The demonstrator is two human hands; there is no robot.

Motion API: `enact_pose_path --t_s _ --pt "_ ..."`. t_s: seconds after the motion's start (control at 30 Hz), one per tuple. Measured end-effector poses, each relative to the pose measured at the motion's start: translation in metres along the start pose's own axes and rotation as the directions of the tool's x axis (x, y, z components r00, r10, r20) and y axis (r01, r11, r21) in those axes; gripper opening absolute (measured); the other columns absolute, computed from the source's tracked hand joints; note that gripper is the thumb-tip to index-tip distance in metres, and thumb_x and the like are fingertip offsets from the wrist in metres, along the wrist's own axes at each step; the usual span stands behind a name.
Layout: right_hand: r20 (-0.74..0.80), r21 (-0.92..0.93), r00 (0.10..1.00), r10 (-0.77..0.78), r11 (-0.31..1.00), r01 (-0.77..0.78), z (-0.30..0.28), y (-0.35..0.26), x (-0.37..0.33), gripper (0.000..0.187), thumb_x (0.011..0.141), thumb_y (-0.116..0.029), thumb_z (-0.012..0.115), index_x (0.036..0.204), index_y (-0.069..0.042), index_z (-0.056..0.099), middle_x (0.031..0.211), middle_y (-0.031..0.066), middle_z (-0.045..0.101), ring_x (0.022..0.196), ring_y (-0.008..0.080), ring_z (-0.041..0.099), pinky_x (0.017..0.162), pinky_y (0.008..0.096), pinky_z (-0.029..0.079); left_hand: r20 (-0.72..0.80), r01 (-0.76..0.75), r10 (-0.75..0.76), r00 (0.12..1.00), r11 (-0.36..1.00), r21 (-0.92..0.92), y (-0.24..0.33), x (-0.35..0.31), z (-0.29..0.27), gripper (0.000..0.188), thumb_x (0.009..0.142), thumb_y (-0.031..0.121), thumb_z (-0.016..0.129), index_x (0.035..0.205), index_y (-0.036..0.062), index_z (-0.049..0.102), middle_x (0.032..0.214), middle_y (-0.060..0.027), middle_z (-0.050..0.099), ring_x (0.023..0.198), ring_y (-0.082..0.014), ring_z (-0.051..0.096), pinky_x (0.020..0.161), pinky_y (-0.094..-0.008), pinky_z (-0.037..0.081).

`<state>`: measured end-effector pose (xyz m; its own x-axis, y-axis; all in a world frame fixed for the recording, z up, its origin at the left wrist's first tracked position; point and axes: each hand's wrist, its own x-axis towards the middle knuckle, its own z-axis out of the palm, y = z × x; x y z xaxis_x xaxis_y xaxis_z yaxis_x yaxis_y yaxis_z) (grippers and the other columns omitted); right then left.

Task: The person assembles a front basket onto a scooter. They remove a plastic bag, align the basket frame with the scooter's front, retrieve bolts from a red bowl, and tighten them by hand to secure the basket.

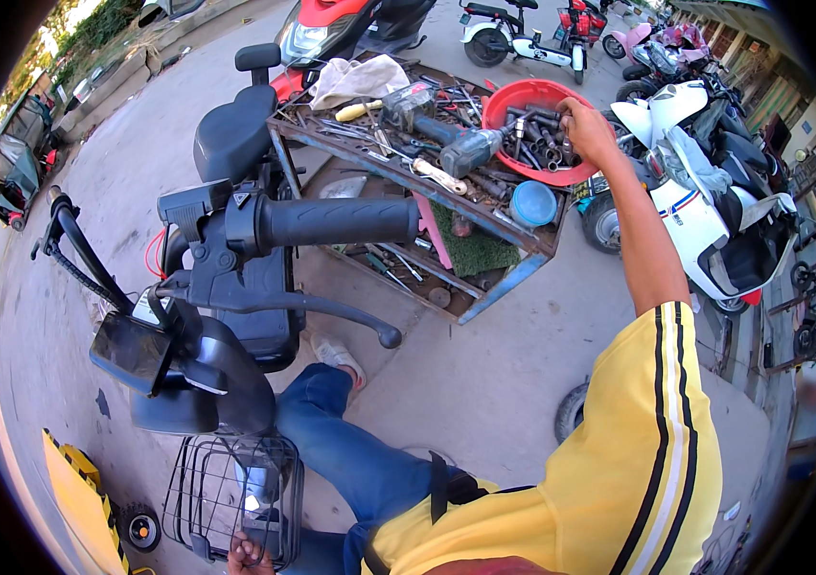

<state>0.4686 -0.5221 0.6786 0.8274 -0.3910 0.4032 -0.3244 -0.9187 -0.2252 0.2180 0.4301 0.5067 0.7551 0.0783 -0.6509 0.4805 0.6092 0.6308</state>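
The right hand (588, 129) is only rummaging, fingers curled among sockets in the red bowl (513, 101) at the tool cart's (508, 278) far corner, nothing lifted out, while the left hand (250, 554) grips the wire basket (226, 489).

The tool cart (513, 273) is standing in the middle of the yard. On its top, at the right end, a bowl (504, 101) of sockets is sitting, with the right hand (585, 129) reaching into it. Left of the bowl a power drill (446, 144) is lying among loose tools, and a cloth (360, 79) is lying at the cart's far left corner. Left of the cart a scooter handlebar (331, 222) is jutting toward it. Nearer than the handlebar a wire basket (235, 494) is hanging, the left hand (250, 556) touching its near edge. Right of the cart more scooters (714, 220) are standing.
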Motion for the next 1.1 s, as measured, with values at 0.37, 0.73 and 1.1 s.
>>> enact_pose_path --t_s 0.37,0.73,1.1 --pt "0.368 0.029 0.93 0.022 0.999 -0.035 -0.001 -0.013 -0.007 0.026 0.094 -0.016 0.056 0.115 -0.007 0.068 0.103 0.0244 0.071 0.103 0.0384 0.069 0.09 0.0476 0.052 -0.042 -0.021 0.023 0.999 0.998 0.052 0.004 0.001 0.003 0.018 0.094 0.021 0.07 0.103 0.0078 0.062 0.09 -0.0032 0.058 0.084 -0.0188 0.052 0.081 -0.0378 0.045" --pt "0.59 -0.143 0.804 0.077 0.99 0.01 -0.005 -0.03 0.0 0.036 0.08 -0.012 0.073 0.115 -0.009 0.069 0.108 0.0209 0.071 0.106 0.0358 0.069 0.09 0.0428 0.054 0.055 0.099 -0.105 0.993 0.99 0.103 0.013 0.014 -0.035 0.021 0.093 0.023 0.07 0.107 0.0119 0.06 0.09 0.0013 0.054 0.083 -0.0152 0.049 0.076 -0.031 0.043" --pt "0.405 -0.321 0.901 0.155 0.947 -0.019 0.011 -0.046 -0.002 0.037 0.085 -0.025 0.076 0.115 -0.005 0.074 0.14 0.0165 0.057 0.134 0.0359 0.052 0.105 0.0525 0.048 -0.022 0.001 0.001 1.0 0.995 0.098 0.007 -0.002 0.002 0.023 0.092 0.022 0.072 0.109 0.0118 0.061 0.089 0.0018 0.055 0.084 -0.0151 0.05 0.076 -0.0324 0.043"
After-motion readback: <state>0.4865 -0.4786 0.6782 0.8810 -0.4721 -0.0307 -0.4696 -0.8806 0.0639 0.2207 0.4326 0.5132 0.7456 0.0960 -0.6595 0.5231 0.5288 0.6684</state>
